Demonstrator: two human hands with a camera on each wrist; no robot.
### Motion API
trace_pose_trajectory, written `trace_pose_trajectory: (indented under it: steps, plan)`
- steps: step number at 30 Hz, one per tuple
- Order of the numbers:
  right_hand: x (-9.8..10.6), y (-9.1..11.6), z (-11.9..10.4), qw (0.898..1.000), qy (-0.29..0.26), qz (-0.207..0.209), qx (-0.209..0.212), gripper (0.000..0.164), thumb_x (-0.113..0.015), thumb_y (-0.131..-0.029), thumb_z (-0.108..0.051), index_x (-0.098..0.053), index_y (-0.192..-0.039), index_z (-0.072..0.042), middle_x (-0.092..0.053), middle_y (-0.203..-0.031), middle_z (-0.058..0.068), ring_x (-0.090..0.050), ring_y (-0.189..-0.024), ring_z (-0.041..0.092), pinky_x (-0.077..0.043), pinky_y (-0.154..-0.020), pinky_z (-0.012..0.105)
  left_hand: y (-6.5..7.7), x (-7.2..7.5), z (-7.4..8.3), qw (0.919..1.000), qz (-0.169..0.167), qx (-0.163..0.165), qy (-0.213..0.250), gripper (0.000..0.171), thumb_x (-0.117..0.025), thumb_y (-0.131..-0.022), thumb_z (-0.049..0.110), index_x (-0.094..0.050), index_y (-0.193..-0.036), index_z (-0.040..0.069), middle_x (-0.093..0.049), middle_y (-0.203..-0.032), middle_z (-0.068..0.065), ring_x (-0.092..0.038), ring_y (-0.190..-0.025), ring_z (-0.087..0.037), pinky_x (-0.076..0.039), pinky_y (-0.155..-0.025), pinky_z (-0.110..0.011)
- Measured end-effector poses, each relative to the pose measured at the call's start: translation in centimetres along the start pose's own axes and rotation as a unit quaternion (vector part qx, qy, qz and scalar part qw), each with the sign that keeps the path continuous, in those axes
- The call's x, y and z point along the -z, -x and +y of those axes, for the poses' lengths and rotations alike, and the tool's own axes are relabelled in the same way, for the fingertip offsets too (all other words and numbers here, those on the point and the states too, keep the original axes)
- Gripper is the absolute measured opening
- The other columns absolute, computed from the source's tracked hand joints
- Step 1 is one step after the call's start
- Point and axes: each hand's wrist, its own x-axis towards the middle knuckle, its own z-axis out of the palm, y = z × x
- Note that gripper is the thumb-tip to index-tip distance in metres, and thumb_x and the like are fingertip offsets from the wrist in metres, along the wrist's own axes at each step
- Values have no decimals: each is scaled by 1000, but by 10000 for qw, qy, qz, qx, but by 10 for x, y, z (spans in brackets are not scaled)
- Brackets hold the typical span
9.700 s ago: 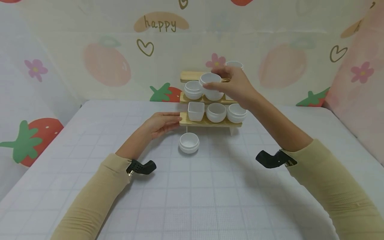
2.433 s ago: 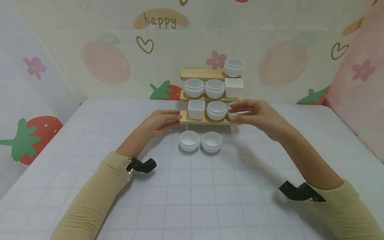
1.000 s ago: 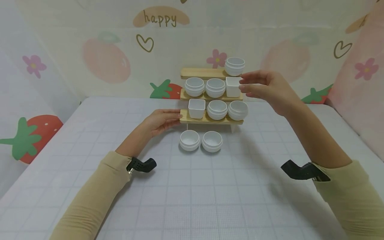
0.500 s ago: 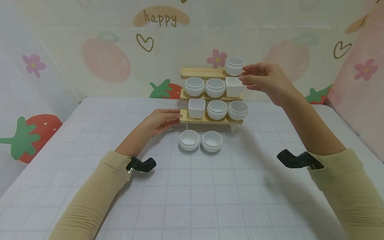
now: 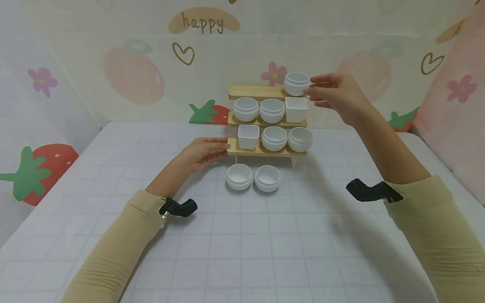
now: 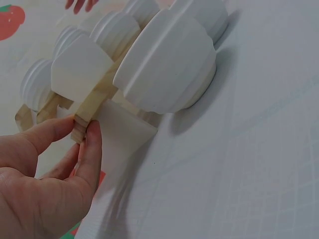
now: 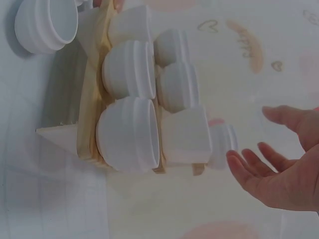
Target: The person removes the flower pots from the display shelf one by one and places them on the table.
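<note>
My left hand (image 5: 202, 155) pinches the left end of the lowest board of a three-tier wooden stand (image 5: 267, 154); the left wrist view shows thumb and fingers on the board's end (image 6: 88, 110). My right hand (image 5: 341, 94) is beside the round white bowl (image 5: 297, 84) at the right end of the top tier. In the right wrist view its fingers are spread, apart from that bowl (image 7: 223, 145). On the middle tier sit two round bowls (image 5: 246, 110) and a square bowl (image 5: 296, 110). The lowest tier bears a square bowl (image 5: 248, 137) and two round ones (image 5: 274, 139).
Two round white bowls, a left one (image 5: 239, 177) and a right one (image 5: 267, 179), stand on the table (image 5: 242, 244) in front of the stand. Behind it rises a printed backdrop (image 5: 204, 63). Each sleeve carries a black wrist camera mount (image 5: 178, 208).
The right hand has left the lowest tier's right bowl and risen to beside the top bowl. Earlier, it placed a second round bowl on the table. The left hand has stayed on the stand.
</note>
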Motion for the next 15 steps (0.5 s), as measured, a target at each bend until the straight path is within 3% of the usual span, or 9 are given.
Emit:
trace_pose_trajectory:
  steps: [15]
  plan:
    - [2,-12,-3,9986,-4,336,-409,71,-70,-103,-31,-40,-161,-7,-45,-162,13,-58,-130,26,-46,-120,35,1,1,-1,10000,-44,-28,-24,52,-55,-108,-2,-41,-157,-9,-49,-148,-21,-71,-89,-8,-63,-82,-18]
